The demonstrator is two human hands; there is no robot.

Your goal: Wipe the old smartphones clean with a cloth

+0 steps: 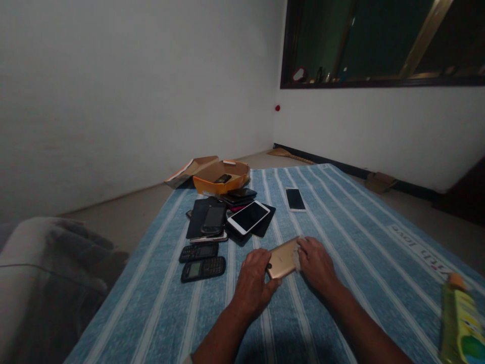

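A gold smartphone (282,259) lies back side up between my hands, tilted slightly over the striped cloth. My left hand (254,278) grips its left end, thumb along the near edge and fingers at the far side. Pressed to the phone's right end, my right hand (315,263) is closed on a pale, crumpled wipe or cloth (297,255). To the left sit two black keypad phones (203,269), one behind the other. Behind them is a pile of dark phones (214,218) with a white smartphone (249,217) on its right side. Another white smartphone (295,199) lies alone farther back.
An open orange cardboard box (222,184) with a phone inside stands at the cloth's far left. A yellow-green bottle (460,323) is at the right front edge. Blue striped cloth (352,253) covers the surface. A grey draped shape (49,283) is at left.
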